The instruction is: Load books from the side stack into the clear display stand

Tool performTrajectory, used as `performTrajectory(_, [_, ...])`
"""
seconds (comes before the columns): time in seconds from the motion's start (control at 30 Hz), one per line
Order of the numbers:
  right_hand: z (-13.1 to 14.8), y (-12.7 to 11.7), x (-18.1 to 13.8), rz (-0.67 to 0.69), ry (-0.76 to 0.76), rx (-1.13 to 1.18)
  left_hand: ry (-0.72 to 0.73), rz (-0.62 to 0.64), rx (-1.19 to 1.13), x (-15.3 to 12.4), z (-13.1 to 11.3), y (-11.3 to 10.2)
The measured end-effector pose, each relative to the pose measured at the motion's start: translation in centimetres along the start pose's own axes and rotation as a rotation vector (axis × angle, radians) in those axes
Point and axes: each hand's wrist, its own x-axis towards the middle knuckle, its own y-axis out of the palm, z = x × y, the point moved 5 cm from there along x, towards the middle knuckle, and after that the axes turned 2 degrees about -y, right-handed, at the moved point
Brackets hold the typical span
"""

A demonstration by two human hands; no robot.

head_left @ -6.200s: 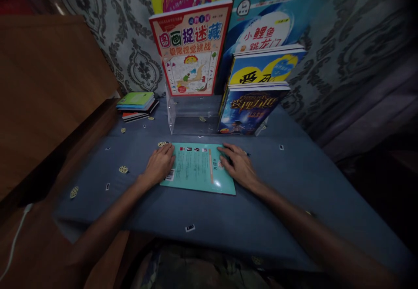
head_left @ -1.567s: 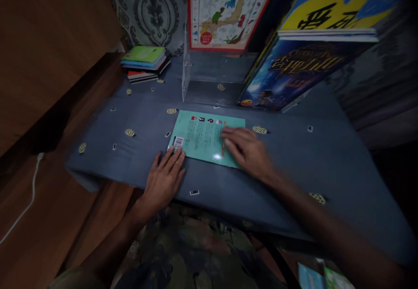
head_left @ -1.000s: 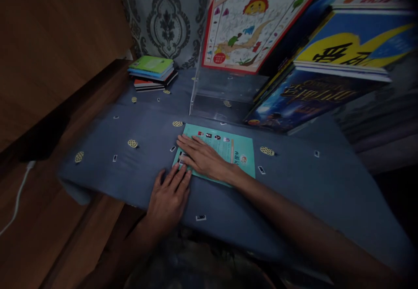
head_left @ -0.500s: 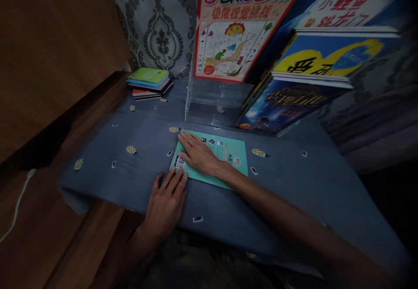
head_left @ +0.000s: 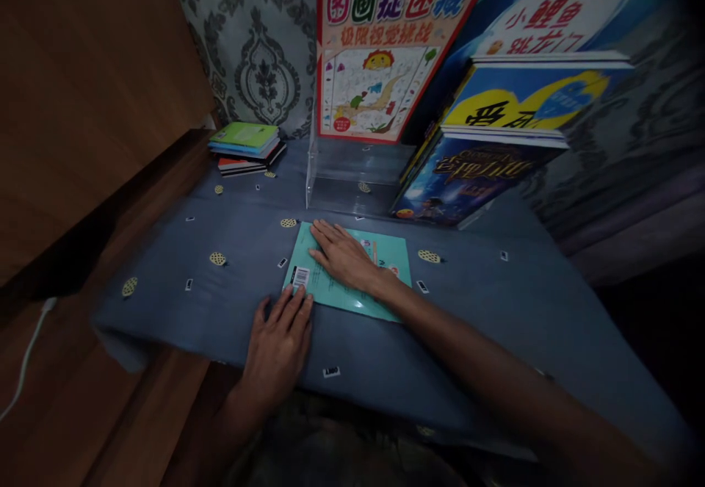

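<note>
A turquoise book lies flat on the table, its back cover with a barcode facing up. Across its upper middle rests my right hand, palm down with the fingers stretched out toward the far left corner. My left hand lies flat on the cloth, its fingertips touching the book's near left corner beside the barcode. Neither hand is closed around anything. Part of the cover is hidden beneath my right hand and forearm.
A clear acrylic rack behind the book holds upright books, among them a dark blue one and a red-edged picture book. A small stack of books sits at the back left. A blue patterned cloth covers the table.
My right hand has slid slightly to the right across the book's cover, showing more of its left part. My left hand stays at the near corner. The camera view has shifted a little.
</note>
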Motion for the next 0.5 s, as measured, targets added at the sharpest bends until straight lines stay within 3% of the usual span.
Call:
performTrajectory(0.2, [-0.1, 0.2, -0.3, -0.018, -0.006, 0.015, 0.071, 0.083, 0.049, 3.0, 0.2, 0.1])
performTrajectory(0.3, [-0.5, -0.1, -0.6, -0.026, -0.014, 0.055, 0.112, 0.142, 0.074, 6.4, 1.1, 1.4])
performTrajectory(0.5, [-1.1, -0.1, -0.9, -0.09, -0.009, 0.148, 0.042, 0.215, 0.104, 13.1, 3.2, 3.8])
